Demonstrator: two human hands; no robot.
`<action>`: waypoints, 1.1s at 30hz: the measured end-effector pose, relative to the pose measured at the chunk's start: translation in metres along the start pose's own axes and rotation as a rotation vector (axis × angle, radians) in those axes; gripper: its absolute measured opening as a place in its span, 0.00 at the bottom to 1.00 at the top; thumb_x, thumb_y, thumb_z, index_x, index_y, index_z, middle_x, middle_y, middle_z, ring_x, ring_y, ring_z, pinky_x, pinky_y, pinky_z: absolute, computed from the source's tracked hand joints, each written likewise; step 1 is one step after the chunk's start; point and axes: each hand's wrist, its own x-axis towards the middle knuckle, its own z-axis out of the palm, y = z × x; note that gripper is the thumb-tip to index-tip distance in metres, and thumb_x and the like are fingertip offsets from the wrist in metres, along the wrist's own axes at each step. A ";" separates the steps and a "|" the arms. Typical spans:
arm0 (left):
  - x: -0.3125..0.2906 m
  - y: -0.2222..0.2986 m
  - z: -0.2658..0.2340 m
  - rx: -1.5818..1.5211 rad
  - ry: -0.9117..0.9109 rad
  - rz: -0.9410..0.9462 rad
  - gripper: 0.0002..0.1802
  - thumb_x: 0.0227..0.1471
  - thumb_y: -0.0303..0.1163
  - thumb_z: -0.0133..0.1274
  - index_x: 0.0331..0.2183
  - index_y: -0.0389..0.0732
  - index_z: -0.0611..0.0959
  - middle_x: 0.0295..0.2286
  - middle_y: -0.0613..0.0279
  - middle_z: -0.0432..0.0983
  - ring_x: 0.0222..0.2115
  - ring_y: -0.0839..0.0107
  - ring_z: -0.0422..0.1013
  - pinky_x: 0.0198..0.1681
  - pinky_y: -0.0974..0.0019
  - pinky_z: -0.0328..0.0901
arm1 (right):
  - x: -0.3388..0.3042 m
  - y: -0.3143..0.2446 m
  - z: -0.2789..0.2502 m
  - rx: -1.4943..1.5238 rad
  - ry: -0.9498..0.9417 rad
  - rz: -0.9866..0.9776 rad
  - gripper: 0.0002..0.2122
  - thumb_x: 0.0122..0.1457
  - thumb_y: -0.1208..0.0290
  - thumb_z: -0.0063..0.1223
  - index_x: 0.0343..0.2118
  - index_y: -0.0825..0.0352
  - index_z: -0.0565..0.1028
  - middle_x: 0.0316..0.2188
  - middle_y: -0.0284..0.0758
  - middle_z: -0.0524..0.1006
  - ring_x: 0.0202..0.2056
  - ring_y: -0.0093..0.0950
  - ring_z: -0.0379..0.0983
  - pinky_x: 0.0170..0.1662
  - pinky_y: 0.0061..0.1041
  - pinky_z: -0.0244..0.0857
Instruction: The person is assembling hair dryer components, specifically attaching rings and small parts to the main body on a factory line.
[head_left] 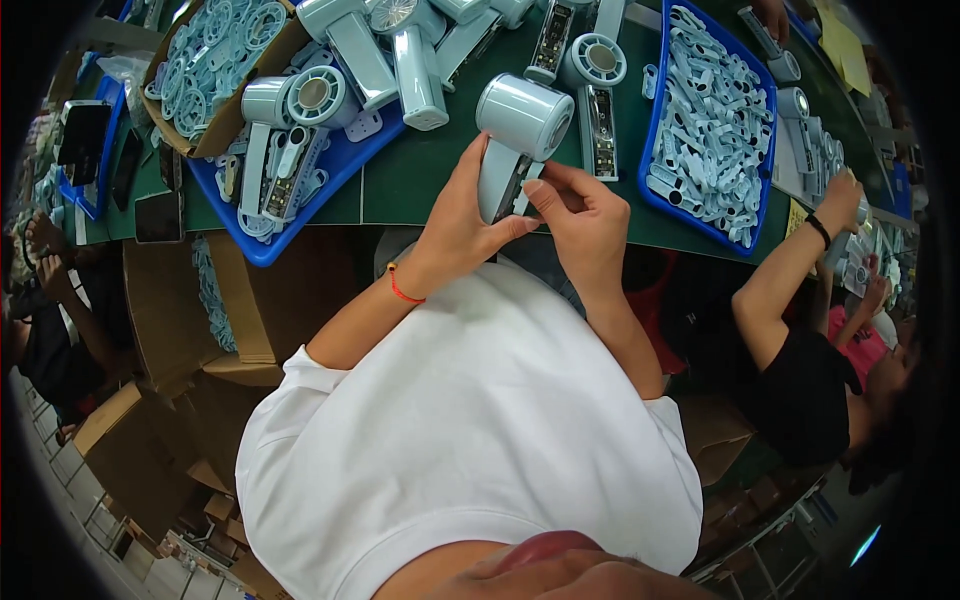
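Note:
A light blue handheld fan [522, 113], shaped like a small hair dryer, is held tilted above the near edge of the green table. Its handle is open on one side, with dark inner parts showing. My left hand [455, 228] is closed round the handle from the left, thumb across its lower end. On the right, the fingers of my right hand [588, 225] are bent against the open side of the handle, the thumb pressing there. Whether they also pinch a small part is hidden. Similar fans lie just beyond, one with its circuit board [599, 135] exposed.
At the left, a blue tray [262, 252] carries fans and loose parts beside a cardboard box [222, 135] of light blue rings. A blue tray [652, 125] of small clips stands right. Dark phones [159, 217] lie far left. A co-worker's arm [790, 270] reaches in at the right.

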 end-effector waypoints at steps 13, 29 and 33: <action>0.000 -0.002 0.003 0.090 0.020 0.077 0.49 0.36 0.30 0.64 0.56 0.31 0.54 0.48 0.49 0.63 0.48 0.62 0.62 0.51 0.64 0.57 | 0.004 0.007 -0.004 -0.003 0.007 0.035 0.14 0.51 0.74 0.58 0.38 0.78 0.74 0.25 0.39 0.78 0.26 0.20 0.73 0.27 0.18 0.70; 0.002 0.006 0.002 0.186 0.069 0.052 0.42 0.37 0.32 0.62 0.52 0.30 0.59 0.42 0.41 0.67 0.40 0.48 0.69 0.41 0.59 0.66 | 0.004 0.009 0.003 -0.044 0.021 -0.003 0.13 0.52 0.73 0.57 0.37 0.78 0.75 0.23 0.38 0.77 0.24 0.20 0.73 0.28 0.18 0.69; 0.003 0.009 0.000 0.148 0.063 0.025 0.42 0.37 0.31 0.63 0.52 0.30 0.60 0.42 0.41 0.68 0.40 0.49 0.69 0.42 0.60 0.65 | 0.005 0.009 0.004 -0.056 0.034 -0.031 0.13 0.53 0.73 0.56 0.37 0.78 0.75 0.23 0.38 0.77 0.24 0.20 0.73 0.28 0.17 0.69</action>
